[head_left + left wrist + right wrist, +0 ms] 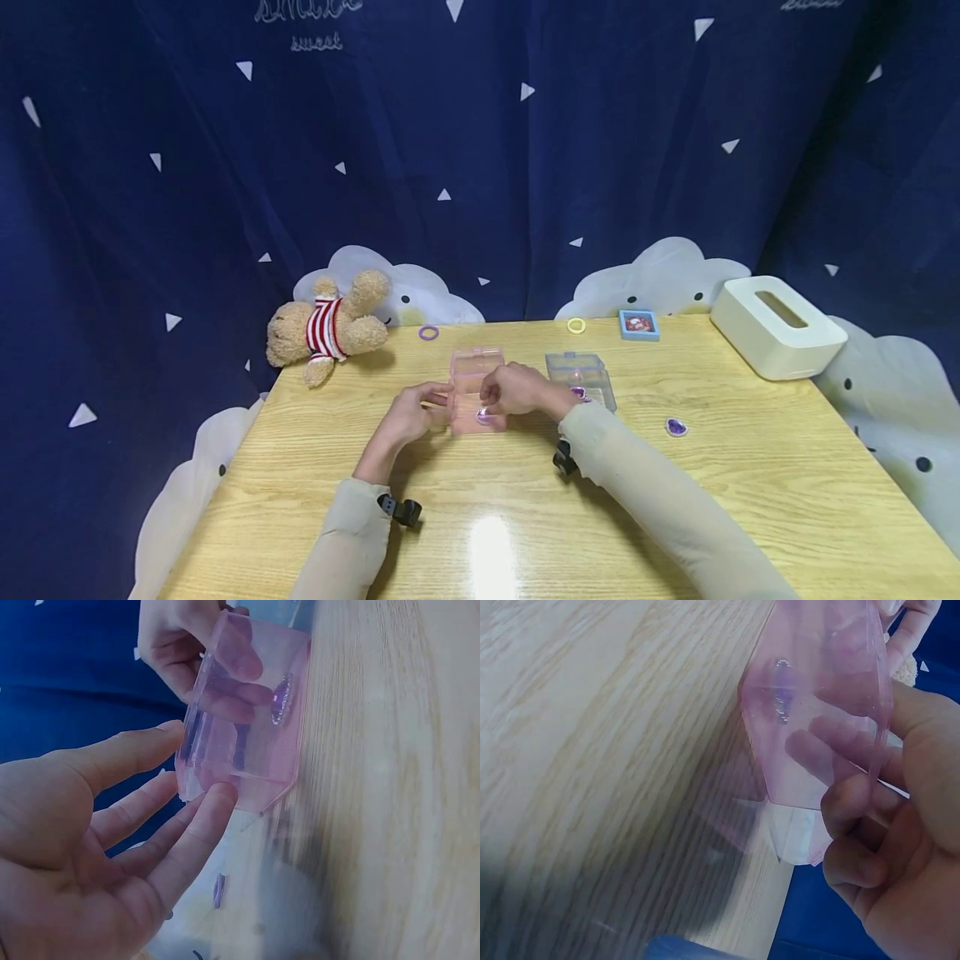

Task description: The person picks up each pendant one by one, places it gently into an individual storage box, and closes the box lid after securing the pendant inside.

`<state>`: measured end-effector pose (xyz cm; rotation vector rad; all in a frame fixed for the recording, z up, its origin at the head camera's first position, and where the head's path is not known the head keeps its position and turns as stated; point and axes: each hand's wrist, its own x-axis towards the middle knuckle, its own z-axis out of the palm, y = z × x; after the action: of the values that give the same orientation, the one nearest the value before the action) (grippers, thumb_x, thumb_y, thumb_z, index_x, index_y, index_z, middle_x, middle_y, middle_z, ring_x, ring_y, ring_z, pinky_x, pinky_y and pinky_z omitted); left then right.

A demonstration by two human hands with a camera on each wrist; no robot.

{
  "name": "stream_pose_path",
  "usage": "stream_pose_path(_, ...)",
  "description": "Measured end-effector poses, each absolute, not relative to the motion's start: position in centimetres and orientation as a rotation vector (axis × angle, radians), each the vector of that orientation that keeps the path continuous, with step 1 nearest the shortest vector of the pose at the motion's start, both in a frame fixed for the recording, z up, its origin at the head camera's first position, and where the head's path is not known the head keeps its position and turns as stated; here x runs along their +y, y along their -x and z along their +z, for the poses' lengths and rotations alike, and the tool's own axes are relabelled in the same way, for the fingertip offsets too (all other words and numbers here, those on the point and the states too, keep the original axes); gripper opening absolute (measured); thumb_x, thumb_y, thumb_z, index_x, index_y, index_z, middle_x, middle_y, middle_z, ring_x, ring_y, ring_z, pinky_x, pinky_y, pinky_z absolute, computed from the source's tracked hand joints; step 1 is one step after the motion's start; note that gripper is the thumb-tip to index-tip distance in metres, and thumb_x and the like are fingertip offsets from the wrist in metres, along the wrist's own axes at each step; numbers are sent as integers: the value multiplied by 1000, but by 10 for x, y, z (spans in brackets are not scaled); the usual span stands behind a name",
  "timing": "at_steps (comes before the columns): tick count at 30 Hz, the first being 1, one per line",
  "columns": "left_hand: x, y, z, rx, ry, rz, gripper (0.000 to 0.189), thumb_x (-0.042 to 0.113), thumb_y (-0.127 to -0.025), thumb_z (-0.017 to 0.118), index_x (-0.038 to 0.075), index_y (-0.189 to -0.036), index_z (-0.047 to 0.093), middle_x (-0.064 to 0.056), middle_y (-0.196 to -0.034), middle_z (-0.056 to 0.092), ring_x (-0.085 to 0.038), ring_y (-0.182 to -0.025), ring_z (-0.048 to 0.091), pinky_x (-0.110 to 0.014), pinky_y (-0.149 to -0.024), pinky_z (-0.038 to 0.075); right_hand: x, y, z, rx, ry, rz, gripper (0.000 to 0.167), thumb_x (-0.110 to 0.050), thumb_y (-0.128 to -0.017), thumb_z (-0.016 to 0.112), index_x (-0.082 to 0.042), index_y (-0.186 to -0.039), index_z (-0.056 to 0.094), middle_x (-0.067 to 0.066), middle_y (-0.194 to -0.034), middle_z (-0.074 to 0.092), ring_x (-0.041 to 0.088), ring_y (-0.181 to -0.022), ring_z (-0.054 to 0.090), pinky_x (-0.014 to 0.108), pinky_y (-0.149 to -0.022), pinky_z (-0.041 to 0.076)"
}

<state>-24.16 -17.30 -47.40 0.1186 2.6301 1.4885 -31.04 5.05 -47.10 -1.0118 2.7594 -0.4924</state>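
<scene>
The gem [482,415] lies flat on the floor of the pink box [462,426], mid-desk [585,550], its long axis too small to tell. The right hand [517,389] is nearer it: two fingertips dip inside, slightly parted and pinching nothing visible, with the gem just below them; whether they touch it I cannot tell. The left hand [411,414], fingers loosely spread, touches the box's left side. Beyond, near the desk's far edge, lies a purple ring [428,333].
</scene>
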Motion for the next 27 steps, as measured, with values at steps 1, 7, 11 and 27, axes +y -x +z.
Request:
stream_pose_path(1,-173,242,-474,2625,-115,1490,46,6,-85,75,5,-129,65,-17,-110,73,-27,-96,70,-27,-71,53,51,310,-471,2751,1013,-507,13,-31,-82,80,-23,-91,74,-15,-82,72,3,-77,64,30,-78,53)
stream_pose_path(7,-174,242,-475,2623,-111,1488,45,7,-86,75,6,-130,65,-17,-110,73,-27,-95,70,-27,-70,53,57,309,-466,2697,1038,-637,17,-23,-83,78,-16,-98,74,-10,-86,73,3,-79,64,26,-78,53)
stream_pose_path(11,-174,243,-475,2622,-109,1495,44,8,-86,74,6,-130,65,-18,-111,72,-27,-96,70,-27,-71,53,62,308,-460,2672,1067,-741,18,-19,-83,77,-11,-99,75,-7,-88,73,9,-82,65,27,-77,52)
stream_pose_path(27,-175,243,-476,2611,-117,1502,47,8,-86,76,5,-131,64,-17,-110,72,-24,-90,70,-29,-72,54,94,298,-440,2618,1002,-982,20,-17,-87,74,-8,-106,74,-3,-95,75,22,-88,66,29,-75,52)
